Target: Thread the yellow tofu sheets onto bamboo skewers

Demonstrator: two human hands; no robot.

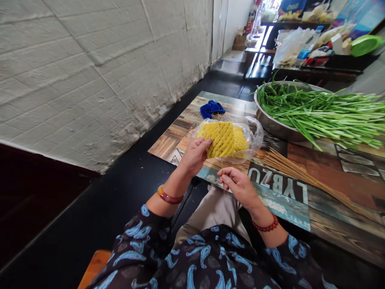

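Note:
Between thumb and fingers, my left hand (197,154) grips the left edge of a flat yellow sheet of food (221,138) with rows of slits, perhaps tofu skin. My right hand (237,184) pinches a thin wooden skewer (223,176) below it. The skewer runs up to the sheet, and a tip shows above its top edge. Behind the held sheet, more yellow pieces (240,139) lie in a clear plastic bag (255,134) on the table. Loose skewers (300,172) lie in a long bunch to the right of my right hand.
A metal basin (270,122) heaped with long green chives (325,114) stands at the right on the patterned wooden table (337,218). A blue cloth (212,108) lies beyond the bag. A pale wall (105,72) rises at left. Farther back are a bottle (311,42), bags and a person (291,5).

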